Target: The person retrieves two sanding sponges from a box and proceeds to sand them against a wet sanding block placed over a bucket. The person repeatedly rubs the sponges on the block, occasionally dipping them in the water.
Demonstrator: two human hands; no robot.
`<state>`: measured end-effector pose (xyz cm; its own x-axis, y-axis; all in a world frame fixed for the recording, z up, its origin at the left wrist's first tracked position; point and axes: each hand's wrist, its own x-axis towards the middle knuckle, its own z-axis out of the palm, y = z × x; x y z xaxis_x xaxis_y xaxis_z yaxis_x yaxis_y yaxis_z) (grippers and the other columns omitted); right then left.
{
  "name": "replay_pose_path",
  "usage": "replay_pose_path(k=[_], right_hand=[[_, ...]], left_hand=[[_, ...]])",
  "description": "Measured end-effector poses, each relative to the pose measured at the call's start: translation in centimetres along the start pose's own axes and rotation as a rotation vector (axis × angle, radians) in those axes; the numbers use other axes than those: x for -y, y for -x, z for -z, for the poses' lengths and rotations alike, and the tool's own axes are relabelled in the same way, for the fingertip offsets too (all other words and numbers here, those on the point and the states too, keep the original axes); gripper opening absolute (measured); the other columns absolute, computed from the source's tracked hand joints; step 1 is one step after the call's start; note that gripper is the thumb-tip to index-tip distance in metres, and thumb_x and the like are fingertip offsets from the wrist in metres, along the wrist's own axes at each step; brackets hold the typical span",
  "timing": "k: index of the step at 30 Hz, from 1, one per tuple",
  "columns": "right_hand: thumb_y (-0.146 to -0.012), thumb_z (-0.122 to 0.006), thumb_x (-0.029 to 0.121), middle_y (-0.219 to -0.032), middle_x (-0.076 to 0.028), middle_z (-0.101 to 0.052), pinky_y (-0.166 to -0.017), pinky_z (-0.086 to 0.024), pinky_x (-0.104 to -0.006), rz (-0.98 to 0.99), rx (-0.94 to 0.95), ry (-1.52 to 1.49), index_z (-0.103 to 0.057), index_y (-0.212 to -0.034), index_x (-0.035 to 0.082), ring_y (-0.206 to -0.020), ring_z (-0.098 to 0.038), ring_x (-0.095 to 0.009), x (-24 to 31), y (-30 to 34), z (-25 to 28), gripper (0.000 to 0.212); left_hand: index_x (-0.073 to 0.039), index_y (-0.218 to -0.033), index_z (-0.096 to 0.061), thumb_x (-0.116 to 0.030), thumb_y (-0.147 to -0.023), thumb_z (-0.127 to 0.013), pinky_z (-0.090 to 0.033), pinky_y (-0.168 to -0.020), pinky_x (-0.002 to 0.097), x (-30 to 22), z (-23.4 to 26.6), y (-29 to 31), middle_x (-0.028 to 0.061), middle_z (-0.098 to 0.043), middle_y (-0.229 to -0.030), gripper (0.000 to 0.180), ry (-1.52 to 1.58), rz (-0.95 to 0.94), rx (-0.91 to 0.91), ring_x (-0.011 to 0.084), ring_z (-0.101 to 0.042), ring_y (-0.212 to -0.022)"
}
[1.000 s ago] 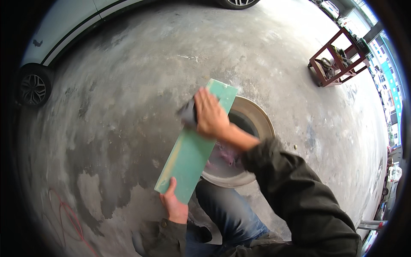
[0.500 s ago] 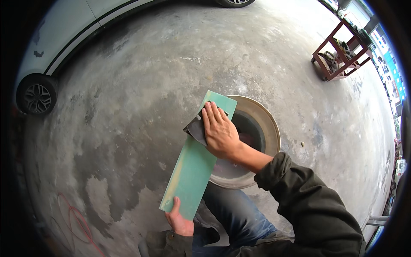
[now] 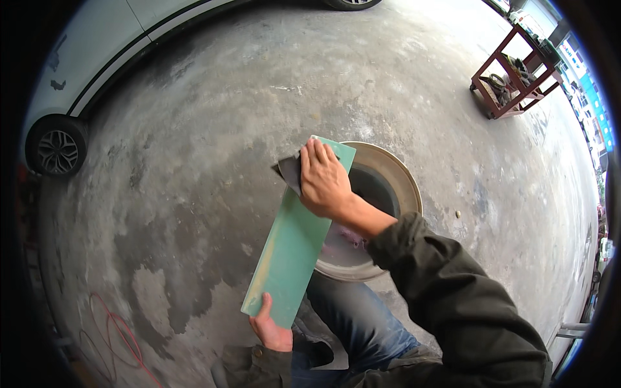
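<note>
Green board (image 3: 291, 258) slants, clamped by left hand (image 3: 273, 331), right hand (image 3: 325, 185) flat on dark sheet (image 3: 291, 173).

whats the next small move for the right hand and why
Perhaps slide the right hand toward the near end of the green board: it lies over a dark sheet close to the far end, while the left hand holds the near end, with bare board between.

A dark-red trolley (image 3: 525, 92) stands on stained grey concrete floor (image 3: 187, 136).
</note>
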<state>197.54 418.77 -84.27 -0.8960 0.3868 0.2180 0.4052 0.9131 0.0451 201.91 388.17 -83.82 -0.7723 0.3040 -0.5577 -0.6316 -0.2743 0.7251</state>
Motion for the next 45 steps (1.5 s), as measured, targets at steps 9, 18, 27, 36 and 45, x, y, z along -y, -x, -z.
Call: replay_pose_path(k=[9, 18, 27, 36, 45], right_hand=[[-0.087, -0.046, 0.025, -0.146, -0.030, -0.046, -0.117, -0.025, -0.0462, 0.088, -0.083, -0.011, -0.043, -0.140, -0.016, -0.137, -0.042, -0.039, -0.6, 0.7, -0.1, 0.066], [-0.086, -0.046, 0.019, -0.153, -0.031, -0.036, -0.122, -0.024, -0.0468, 0.256, -0.022, -0.134, -0.036, -0.145, -0.015, -0.148, -0.030, -0.040, -1.7, 2.5, 0.5, 0.069], [-0.083, -0.047, 0.019, -0.160, -0.030, -0.026, -0.124, -0.019, -0.0460, 0.423, 0.055, -0.305, -0.027, -0.151, -0.013, -0.151, -0.024, -0.039, 1.2, 4.7, 0.8, 0.077], [-0.087, -0.051, 0.041, -0.162, -0.027, -0.021, -0.126, -0.015, -0.0456, 0.575, 0.230, -0.229, -0.025, -0.153, -0.010, -0.153, -0.018, -0.036, 5.1, 6.3, 3.7, 0.088], [-0.094, -0.041, 0.024, -0.157, -0.025, -0.034, -0.122, -0.029, -0.0442, 0.507, 0.057, -0.203, -0.040, -0.147, -0.008, -0.149, -0.031, -0.033, -0.7, 4.6, 0.6, 0.062]], left_hand=[[0.004, -0.136, -0.053, -0.011, -0.098, -0.061, -0.049, -0.097, 0.0387, -0.3, 0.1, -0.1, 0.0124, -0.059, -0.132, 0.041, 0.043, 0.005, -0.009, 0.0244, -0.059, -0.117], [0.004, -0.135, -0.054, -0.011, -0.097, -0.062, -0.049, -0.097, 0.0384, -0.8, 0.3, -0.2, 0.0123, -0.060, -0.131, 0.041, 0.033, -0.011, -0.022, 0.0239, -0.059, -0.116], [0.004, -0.134, -0.055, -0.012, -0.097, -0.064, -0.050, -0.096, 0.0384, -1.1, 0.2, 0.0, 0.0123, -0.061, -0.128, 0.041, 0.021, -0.028, -0.029, 0.0239, -0.060, -0.114], [0.004, -0.135, -0.053, -0.012, -0.099, -0.060, -0.050, -0.098, 0.0411, -1.0, 1.2, -0.9, 0.0139, -0.060, -0.130, 0.040, 0.005, -0.019, -0.033, 0.0267, -0.060, -0.116], [0.004, -0.135, -0.053, -0.010, -0.098, -0.060, -0.050, -0.098, 0.0404, -1.8, 0.1, -0.8, 0.0138, -0.060, -0.130, 0.040, -0.019, -0.029, -0.045, 0.0265, -0.060, -0.116]])
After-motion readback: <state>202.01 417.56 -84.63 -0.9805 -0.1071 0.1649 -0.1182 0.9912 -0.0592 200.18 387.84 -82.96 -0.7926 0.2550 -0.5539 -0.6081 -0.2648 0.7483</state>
